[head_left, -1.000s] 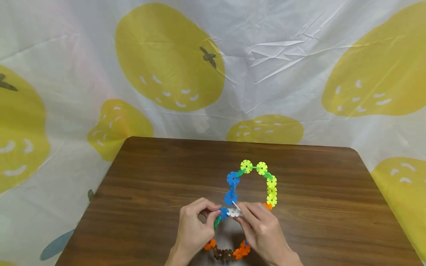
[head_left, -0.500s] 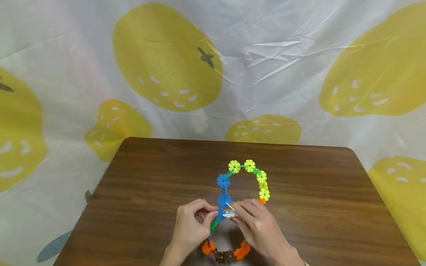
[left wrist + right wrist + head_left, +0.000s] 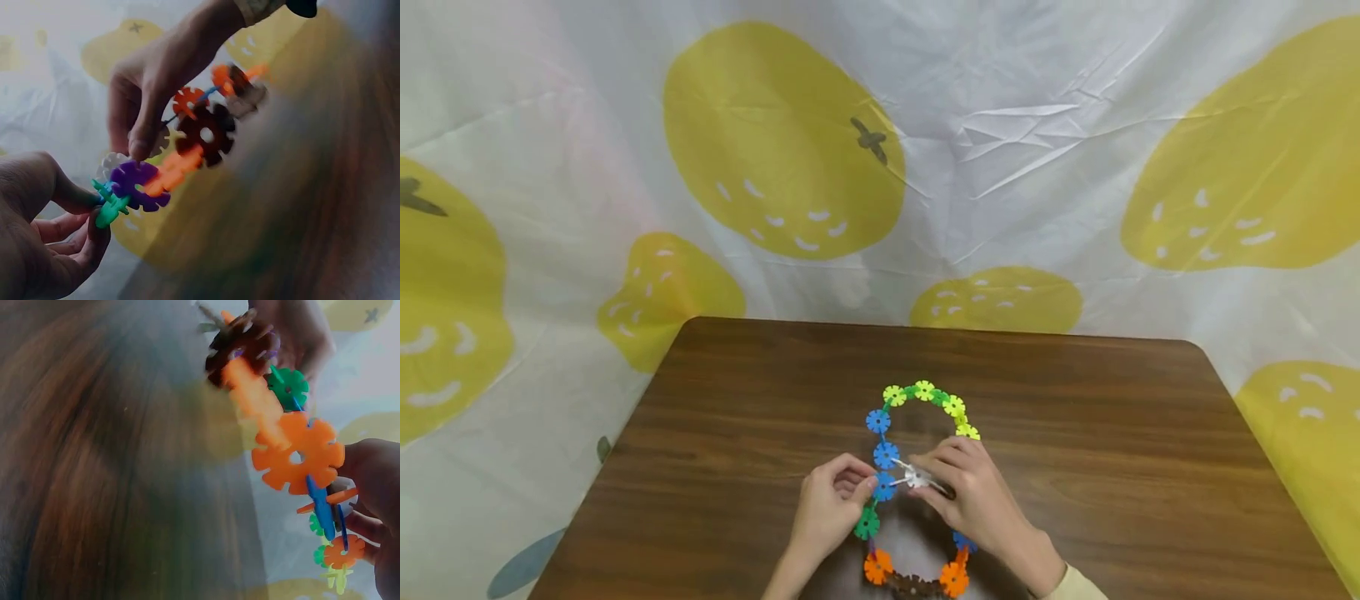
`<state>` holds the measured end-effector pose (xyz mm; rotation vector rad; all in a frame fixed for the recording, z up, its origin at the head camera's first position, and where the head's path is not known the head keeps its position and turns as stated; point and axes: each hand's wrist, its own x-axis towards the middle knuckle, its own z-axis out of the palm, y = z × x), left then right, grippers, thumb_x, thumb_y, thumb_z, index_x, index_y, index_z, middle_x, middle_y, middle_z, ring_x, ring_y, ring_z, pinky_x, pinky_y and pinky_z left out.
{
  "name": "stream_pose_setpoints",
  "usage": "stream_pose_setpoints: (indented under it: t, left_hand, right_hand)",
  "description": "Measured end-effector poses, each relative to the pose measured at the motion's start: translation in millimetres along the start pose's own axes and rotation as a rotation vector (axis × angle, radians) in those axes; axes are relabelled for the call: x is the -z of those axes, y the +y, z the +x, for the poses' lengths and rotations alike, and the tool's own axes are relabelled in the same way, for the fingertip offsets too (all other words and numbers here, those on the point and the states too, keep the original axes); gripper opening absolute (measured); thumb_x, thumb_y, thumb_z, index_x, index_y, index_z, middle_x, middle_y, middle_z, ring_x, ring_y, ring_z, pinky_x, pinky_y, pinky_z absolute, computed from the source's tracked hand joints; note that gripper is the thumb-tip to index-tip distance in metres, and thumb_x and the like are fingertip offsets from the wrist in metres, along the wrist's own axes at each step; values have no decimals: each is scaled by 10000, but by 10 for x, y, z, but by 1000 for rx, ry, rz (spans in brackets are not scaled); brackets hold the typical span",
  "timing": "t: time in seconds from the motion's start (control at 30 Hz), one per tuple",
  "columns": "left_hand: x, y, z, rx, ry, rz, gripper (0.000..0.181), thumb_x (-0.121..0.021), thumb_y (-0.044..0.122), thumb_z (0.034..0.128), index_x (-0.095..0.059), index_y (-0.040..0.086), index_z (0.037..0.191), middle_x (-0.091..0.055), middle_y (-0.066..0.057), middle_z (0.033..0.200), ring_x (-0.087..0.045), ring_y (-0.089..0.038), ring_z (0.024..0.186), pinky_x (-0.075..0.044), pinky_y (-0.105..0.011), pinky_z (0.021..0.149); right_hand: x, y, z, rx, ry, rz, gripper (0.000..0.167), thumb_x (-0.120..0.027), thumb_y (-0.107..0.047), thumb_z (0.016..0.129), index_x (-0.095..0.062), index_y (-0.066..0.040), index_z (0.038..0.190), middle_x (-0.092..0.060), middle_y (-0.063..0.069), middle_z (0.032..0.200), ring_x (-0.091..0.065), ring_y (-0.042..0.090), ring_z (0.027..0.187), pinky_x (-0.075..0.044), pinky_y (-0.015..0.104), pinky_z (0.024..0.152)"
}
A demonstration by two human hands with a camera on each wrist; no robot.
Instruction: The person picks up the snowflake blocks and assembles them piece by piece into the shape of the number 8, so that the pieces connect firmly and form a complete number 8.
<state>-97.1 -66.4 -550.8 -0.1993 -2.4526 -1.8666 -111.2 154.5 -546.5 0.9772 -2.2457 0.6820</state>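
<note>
Slotted plastic snowflake discs are linked into a long loop. Yellow-green discs [image 3: 924, 391] form its far end and brown discs [image 3: 913, 586] its near end. My left hand [image 3: 827, 504] pinches a blue disc [image 3: 885, 486] on the left side, above a green disc [image 3: 867, 523]. Across the loop's middle lies a white disc [image 3: 916, 477], with white edge-on discs reaching toward two blue discs; whether both are slotted in I cannot tell. My right hand [image 3: 973, 492] holds the white pieces' right end and hides part of the loop. A purple disc [image 3: 137, 185] shows in the left wrist view.
The loop is held above a brown wood-grain table [image 3: 760, 400]. Behind it hangs a white cloth [image 3: 1000, 192] printed with yellow fruit. Orange discs [image 3: 954, 578] at the loop's near side hang close to the right forearm.
The loop's far end has swung left and nearer. A white edge-on piece by the right fingers has moved left to the upper blue disc, and more of the white disc shows between the hands.
</note>
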Motion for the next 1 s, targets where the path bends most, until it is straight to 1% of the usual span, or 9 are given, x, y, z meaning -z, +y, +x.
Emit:
stream_pose_setpoints:
  t: [0.07, 0.13, 0.23, 0.27, 0.47, 0.7, 0.87, 0.93, 1.0]
  left_hand:
    - [-23, -80, 20, 9, -4, 14, 53, -760, 16, 857, -717, -1, 884, -702, -84, 779, -637, -38, 662, -580, -193, 644]
    - [-48, -149, 45, 18, -11, 33, 62, -762, 29, 856, -715, 6, 888, -698, -70, 774, -629, -34, 658, -570, -189, 639]
    - [-75, -251, 96, 19, -25, 71, 67, -764, 54, 859, -714, 27, 894, -693, -41, 766, -617, -28, 657, -555, -184, 635]
    - [-81, -279, 116, 16, -34, 84, 67, -761, 59, 860, -712, 32, 898, -693, -35, 766, -615, -29, 659, -552, -183, 637]
    - [-85, -428, 166, -28, -123, 183, 85, -743, 57, 869, -683, 47, 928, -676, -5, 770, -600, -18, 662, -534, -187, 626]
    - [-68, -508, 169, -70, -224, 254, 134, -724, 76, 893, -647, 47, 999, -649, 12, 802, -577, -10, 683, -510, -190, 636]
    - [-3, -480, 164, -146, -291, 317, 214, -707, 68, 913, -611, 16, 1097, -638, -32, 910, -599, -60, 789, -551, -219, 713]
    - [53, -440, 172, -177, -346, 372, 253, -696, 109, 939, -595, 18, 1152, -631, -55, 987, -612, -113, 869, -563, -254, 774]
    - [122, -382, 179, -200, -416, 444, 319, -677, 177, 970, -574, 22, 1230, -628, -88, 1098, -631, -186, 991, -572, -330, 865]
  right_hand:
    - [-50, 53, -18, 14, -6, 5, 356, -740, -408, 906, -793, -77, 1027, -756, -30, 898, -614, 147, 868, -509, 377, 860]
    - [-96, 110, -31, 19, -20, 8, 321, -846, -330, 823, -794, -78, 1014, -756, -32, 891, -620, 143, 861, -516, 391, 875]
    - [-164, 193, -42, -4, -53, 15, 364, -930, -227, 696, -796, -80, 1001, -757, -34, 884, -626, 140, 857, -523, 400, 886]
    - [-188, 219, -46, -20, -67, 18, 370, -936, -216, 683, -797, -80, 997, -756, -34, 882, -628, 141, 860, -525, 404, 887]
    - [-339, 328, -120, -87, -175, 8, 330, -914, -256, 731, -795, -120, 1007, -764, -44, 912, -646, 142, 903, -538, 403, 895]
    - [-428, 388, -213, -132, -218, -7, 332, -908, -261, 735, -793, -132, 1018, -771, -39, 949, -650, 156, 941, -526, 443, 959]
    - [-423, 359, -282, -147, -243, -23, 391, -892, -322, 750, -774, -105, 1054, -768, 3, 1004, -653, 187, 980, -513, 492, 1006]
    - [-403, 337, -303, -143, -234, -16, 423, -888, -326, 758, -759, -80, 1077, -760, 27, 1035, -659, 208, 1004, -527, 483, 982]
    - [-362, 307, -326, -136, -218, -11, 457, -886, -324, 764, -739, -57, 1105, -749, 56, 1078, -667, 248, 1047, -542, 486, 961]
